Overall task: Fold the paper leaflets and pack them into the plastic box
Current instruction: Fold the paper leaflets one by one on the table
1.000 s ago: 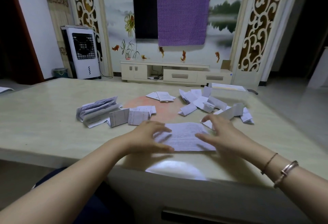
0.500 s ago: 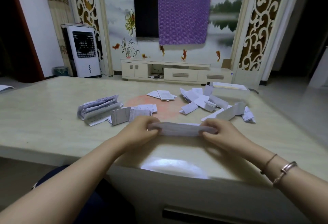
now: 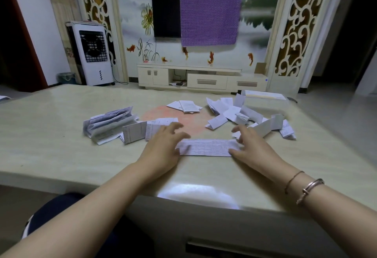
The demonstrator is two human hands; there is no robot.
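Bare forearms; right wrist wears a thin reddish cord bracelet and a metal, seemingly rose-gold bangle.

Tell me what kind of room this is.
Most likely a home living room: a wall-mounted TV half covered by a purple cloth, a low TV cabinet, and a standing air cooler.

dim room | glare on table front edge | wide-angle warp | fingertips maybe motion-blurred

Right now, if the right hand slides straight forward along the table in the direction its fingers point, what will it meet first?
Probably the loose heap of folded leaflets just beyond the right hand, which rests on the long folded strip. The plastic box lies farther back; depth is uncertain.
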